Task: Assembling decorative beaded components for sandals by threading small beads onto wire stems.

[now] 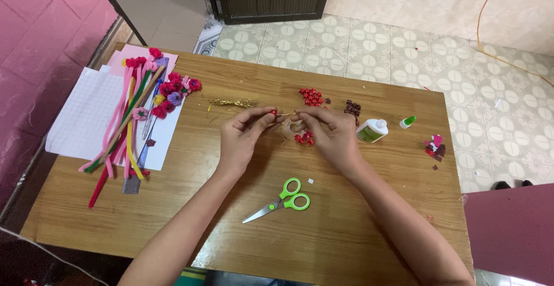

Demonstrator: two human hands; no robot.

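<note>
Both hands, left hand (241,135) and right hand (330,133), pinch a thin gold wire (284,114); white glue bottle (372,130) lies uncapped nearby.

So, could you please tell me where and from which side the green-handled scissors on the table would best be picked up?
Probably by the green handle loops of the scissors, coming from above on the right-hand side. They lie flat and closed on the table, blades pointing left toward the person's near edge, handles up and right. The right hand is nearer those loops; both hands are pinching small craft pieces.
</note>
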